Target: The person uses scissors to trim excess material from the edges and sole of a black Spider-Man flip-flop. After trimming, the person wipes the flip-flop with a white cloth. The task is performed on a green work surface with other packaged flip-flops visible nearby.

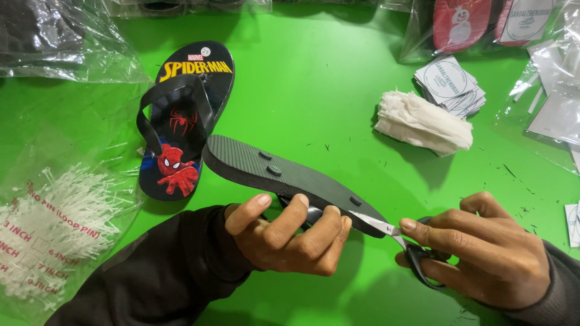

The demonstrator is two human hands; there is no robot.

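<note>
Green worktop (326, 78) spreads beneath a person trimming a black flip-flop (284, 172) held sole-up. Left hand (290, 232) has its grip clenched around the sandal's lower edge, fingers curled over the ribbed sole. Right hand (483, 250) grasps black-handled scissors (399, 238), whose blades touch the sole's rim just beside the left fingertips. Beyond the left grip, a second flip-flop (181, 115) with a red-and-blue cartoon print lies flat, touching the held one. Beyond the right grip sit a wad of white tissue (423, 124) and a stack of round-printed tags (450, 84). Bagged white loop pins (54, 223) lie well left of both.
</note>
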